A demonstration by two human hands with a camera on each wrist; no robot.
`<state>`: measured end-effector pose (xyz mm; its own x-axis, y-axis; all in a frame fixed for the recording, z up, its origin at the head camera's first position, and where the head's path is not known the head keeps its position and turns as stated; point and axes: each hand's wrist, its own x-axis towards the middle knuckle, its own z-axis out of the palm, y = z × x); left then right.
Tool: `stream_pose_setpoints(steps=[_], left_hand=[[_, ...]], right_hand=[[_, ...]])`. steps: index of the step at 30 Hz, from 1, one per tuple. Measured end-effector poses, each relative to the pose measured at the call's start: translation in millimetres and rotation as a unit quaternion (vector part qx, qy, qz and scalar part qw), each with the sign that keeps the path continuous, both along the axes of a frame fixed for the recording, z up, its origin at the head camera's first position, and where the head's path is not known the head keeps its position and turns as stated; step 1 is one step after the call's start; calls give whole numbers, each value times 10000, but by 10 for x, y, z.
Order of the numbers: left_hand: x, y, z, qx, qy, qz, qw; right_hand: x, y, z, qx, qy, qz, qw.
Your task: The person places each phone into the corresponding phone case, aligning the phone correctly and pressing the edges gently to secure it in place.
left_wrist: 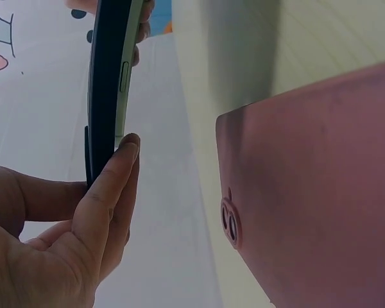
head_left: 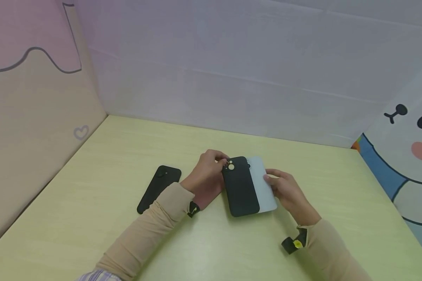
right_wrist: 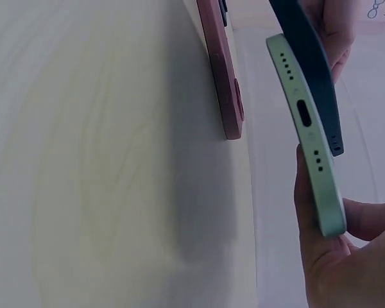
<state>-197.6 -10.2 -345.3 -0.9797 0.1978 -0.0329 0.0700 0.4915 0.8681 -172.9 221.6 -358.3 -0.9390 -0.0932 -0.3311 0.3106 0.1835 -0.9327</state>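
Observation:
In the head view my left hand (head_left: 209, 168) pinches the upper left corner of a dark phone case (head_left: 240, 187) between thumb and fingers. My right hand (head_left: 288, 189) holds a pale green phone (head_left: 263, 187) by its long edge. The case overlaps the phone's left part and is in front of it. From the right wrist, the phone's port end (right_wrist: 305, 115) shows, with the thin dark case (right_wrist: 317, 70) angled alongside it. Both are held above the table. A pinkish-red phone or case (left_wrist: 314, 186) with a camera area lies beneath my left hand; which it is, I cannot tell.
A black phone-shaped item (head_left: 160, 187) with a camera area lies on the pale wooden table (head_left: 197, 249), left of my left forearm. Light cloth walls (head_left: 232, 78) stand behind and at both sides, with cartoon prints at left and right.

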Motion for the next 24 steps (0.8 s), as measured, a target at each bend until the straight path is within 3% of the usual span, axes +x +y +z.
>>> stream_pose_setpoints(steps=[10, 24], left_hand=[[2, -8, -31, 31, 4, -73, 10000], [-4, 14, -42, -46, -157, 83, 9998]], right_hand=[[17, -23, -8, -64, -70, 57, 9999], [29, -72, -9, -298, -168, 309, 9989]])
